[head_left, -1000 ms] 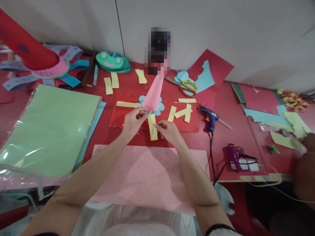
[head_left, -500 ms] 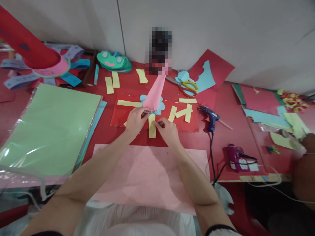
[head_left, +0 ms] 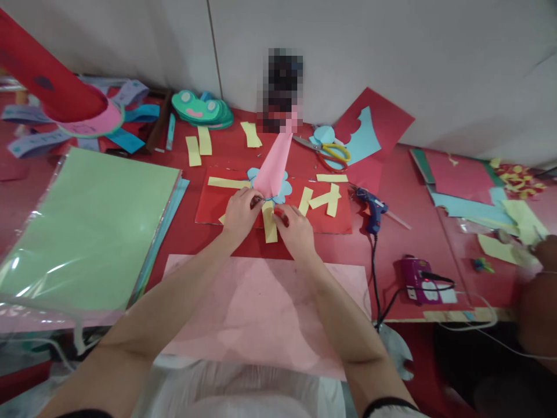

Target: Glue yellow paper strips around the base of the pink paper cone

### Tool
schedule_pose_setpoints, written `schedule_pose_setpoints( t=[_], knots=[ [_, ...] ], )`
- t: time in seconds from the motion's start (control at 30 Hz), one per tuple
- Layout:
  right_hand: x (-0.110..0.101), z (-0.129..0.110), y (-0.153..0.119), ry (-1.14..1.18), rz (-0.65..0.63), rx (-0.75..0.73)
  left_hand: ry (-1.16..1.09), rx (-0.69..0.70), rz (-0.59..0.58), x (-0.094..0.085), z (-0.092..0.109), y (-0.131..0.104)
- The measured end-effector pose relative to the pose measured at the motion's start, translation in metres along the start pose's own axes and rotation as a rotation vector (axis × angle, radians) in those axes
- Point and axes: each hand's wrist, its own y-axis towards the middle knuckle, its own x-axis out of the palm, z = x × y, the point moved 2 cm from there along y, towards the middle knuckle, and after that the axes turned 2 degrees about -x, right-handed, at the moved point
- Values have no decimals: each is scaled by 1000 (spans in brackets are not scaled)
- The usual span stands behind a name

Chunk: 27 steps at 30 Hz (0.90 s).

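A tall pink paper cone (head_left: 276,165) stands on a light-blue paper flower (head_left: 285,188), over a red sheet (head_left: 331,223). My left hand (head_left: 241,213) is closed at the cone's lower edge, thumb and fingertips pinched together there. Just below the cone lies a yellow paper strip (head_left: 270,227), its top end close to the flower. My right hand (head_left: 296,229) pinches the right edge of that strip. Other yellow strips (head_left: 333,200) rest on the red sheet to both sides of the flower. The exact contact under my left fingertips is hidden.
Scissors (head_left: 328,155) lie behind on the right; a blue glue gun (head_left: 373,209) with a cord lies right of the sheet. Plastic-wrapped green paper (head_left: 100,232) covers the left. Pink paper (head_left: 261,307) lies in front. Another person's hand (head_left: 546,252) is at far right.
The yellow strip has tilted slightly and shifted up a little toward the flower. My right hand has moved slightly up and left along it. My left hand stays at the cone's base.
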Motion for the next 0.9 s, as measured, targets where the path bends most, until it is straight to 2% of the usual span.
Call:
schedule_pose_setpoints(
  t=[0.1, 0.17, 0.27, 0.37, 0.53, 0.73, 0.9],
  knots=[
    [1, 0, -2, -27, 26, -48, -61, -13, 68, -2, -3, 1],
    [2, -1, -5, -46, 38, -133, -85, -21, 96, -3, -5, 2],
    [4, -6, -10, -91, 60, -302, -73, -38, 96, -3, -8, 3],
    [7, -9, -12, -135, 77, -382, -46, -43, 67, -2, -7, 1],
    [9, -8, -10, -161, 105, -383, 0, -16, 23, 0, -6, -1],
    [12, -6, -7, -155, 41, -367, 66, 20, 6, 1, -7, -2],
    [10, -5, -8, -141, 67, -344, 106, 23, -2, 2, -6, -2]
  ],
)
